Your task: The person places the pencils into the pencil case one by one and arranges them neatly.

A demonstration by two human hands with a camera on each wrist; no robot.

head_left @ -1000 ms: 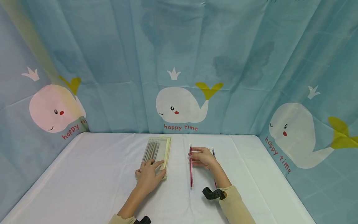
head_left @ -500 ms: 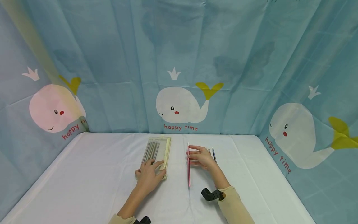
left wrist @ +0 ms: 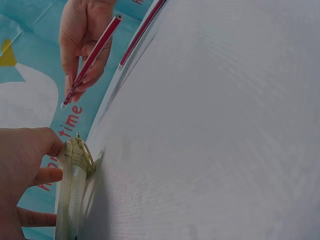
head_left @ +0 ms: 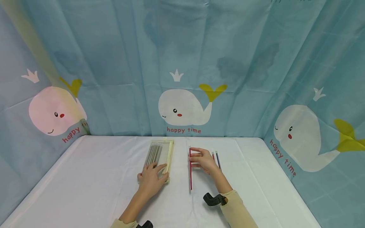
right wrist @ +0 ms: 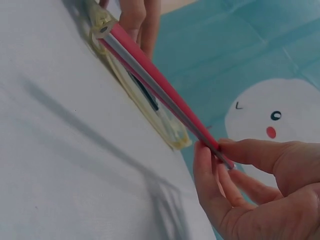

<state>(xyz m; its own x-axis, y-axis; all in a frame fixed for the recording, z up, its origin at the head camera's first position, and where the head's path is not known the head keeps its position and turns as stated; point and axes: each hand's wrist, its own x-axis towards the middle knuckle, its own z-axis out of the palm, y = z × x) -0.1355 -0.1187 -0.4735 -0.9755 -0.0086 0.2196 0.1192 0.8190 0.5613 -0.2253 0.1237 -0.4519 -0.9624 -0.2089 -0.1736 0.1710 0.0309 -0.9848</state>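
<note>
In the head view my left hand (head_left: 150,180) rests on the near end of a clear zip pencil case (head_left: 165,155) with a pale yellow edge. Several greyish pencils (head_left: 154,153) lie inside along its left half. Seen from the left wrist, the fingers touch the case's upper face near the zip end (left wrist: 77,152). My right hand (head_left: 206,162) pinches a red striped pencil (head_left: 190,177) near its far end, between thumb and fingers. That pencil (right wrist: 160,90) is raised above the table in the right wrist view, its unsharpened end towards the camera.
Two more pencils lie on the white tablecloth (head_left: 248,186) right of my right hand: a red one (head_left: 213,155) and a dark one (head_left: 218,159), partly hidden by the hand and wrist. A blue whale-print curtain (head_left: 137,104) stands behind the table.
My right hand has moved slightly left with the red pencil, nearer the pencil case. The pencils behind it show more. My left hand has stayed on the case.
</note>
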